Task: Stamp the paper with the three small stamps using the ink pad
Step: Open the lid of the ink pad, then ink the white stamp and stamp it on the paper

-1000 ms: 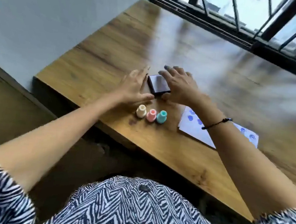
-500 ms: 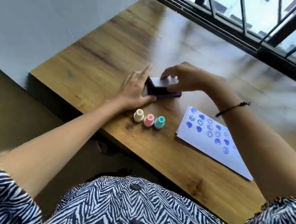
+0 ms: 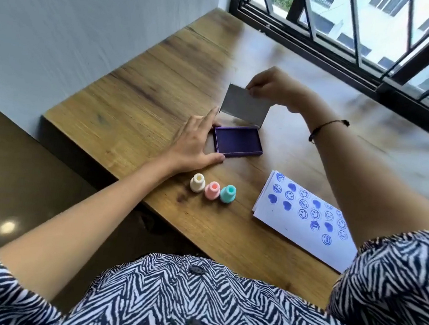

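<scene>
A purple ink pad (image 3: 238,143) lies open on the wooden table (image 3: 139,107). Its grey lid (image 3: 244,107) stands tilted up at the far edge, pinched at the top by my right hand (image 3: 271,87). My left hand (image 3: 192,144) rests flat on the table, fingers spread, touching the pad's left side. Three small stamps stand in a row near the table's front edge: cream (image 3: 197,182), pink (image 3: 212,190) and teal (image 3: 228,193). To the right lies white paper (image 3: 308,219) with several blue hearts and smiley prints on it; my right forearm hides its right part.
A grey wall (image 3: 76,28) runs along the table's left side. A black-framed window with bars (image 3: 366,46) closes off the far edge. The table's front edge drops to a dark floor (image 3: 7,180) on the left.
My right hand has lifted the ink pad's lid from shut to upright, baring the purple pad. My left hand stays against the pad's left side.
</scene>
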{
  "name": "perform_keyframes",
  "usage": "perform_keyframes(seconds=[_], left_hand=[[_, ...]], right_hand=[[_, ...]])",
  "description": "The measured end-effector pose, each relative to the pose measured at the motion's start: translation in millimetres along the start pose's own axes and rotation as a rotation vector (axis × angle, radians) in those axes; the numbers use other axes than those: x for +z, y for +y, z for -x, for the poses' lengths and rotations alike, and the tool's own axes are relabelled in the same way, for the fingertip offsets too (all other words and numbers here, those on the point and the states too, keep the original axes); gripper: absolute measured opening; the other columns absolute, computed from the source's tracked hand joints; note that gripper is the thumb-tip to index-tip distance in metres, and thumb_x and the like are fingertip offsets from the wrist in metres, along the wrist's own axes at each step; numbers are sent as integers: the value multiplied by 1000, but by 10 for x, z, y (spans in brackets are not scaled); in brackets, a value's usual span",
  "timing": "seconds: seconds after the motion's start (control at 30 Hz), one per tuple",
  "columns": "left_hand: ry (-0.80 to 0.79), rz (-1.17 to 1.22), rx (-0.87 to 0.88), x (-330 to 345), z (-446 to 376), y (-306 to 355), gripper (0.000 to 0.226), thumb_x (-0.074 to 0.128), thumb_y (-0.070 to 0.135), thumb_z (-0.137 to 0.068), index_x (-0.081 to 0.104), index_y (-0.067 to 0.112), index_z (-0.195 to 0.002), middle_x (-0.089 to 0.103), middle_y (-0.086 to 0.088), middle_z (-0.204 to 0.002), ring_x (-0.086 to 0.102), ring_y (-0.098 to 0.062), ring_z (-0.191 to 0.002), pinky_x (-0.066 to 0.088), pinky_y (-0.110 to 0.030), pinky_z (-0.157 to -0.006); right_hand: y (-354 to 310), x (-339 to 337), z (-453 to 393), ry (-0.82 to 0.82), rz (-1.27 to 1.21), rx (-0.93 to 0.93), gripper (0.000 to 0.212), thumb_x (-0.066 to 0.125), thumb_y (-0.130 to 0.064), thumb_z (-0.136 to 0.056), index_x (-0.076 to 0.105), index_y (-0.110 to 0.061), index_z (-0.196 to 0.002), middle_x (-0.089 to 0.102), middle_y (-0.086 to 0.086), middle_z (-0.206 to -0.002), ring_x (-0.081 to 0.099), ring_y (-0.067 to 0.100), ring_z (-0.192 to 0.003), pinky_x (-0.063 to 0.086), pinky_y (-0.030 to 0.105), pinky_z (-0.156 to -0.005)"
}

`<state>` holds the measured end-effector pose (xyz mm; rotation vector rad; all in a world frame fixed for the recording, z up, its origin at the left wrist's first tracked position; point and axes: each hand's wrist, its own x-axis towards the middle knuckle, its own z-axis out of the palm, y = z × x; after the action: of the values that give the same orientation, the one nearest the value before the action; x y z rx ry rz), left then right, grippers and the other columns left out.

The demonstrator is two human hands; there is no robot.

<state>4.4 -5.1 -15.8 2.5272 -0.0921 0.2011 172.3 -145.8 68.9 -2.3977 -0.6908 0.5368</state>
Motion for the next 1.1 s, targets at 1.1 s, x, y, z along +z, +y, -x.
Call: perform_keyframes(seconds=[1.1], left_hand=[[216,1032,-204,-202,617,121,26,55,3,-85,59,8,-110,69,5,-85,61,-6,-70,50,-16,-66]], right_hand=[[-555,1028,1324,403,-171,-67,11,61,-7,-77,68,-5,-85,71,13,-78,65,29,-75,49,35,-69]])
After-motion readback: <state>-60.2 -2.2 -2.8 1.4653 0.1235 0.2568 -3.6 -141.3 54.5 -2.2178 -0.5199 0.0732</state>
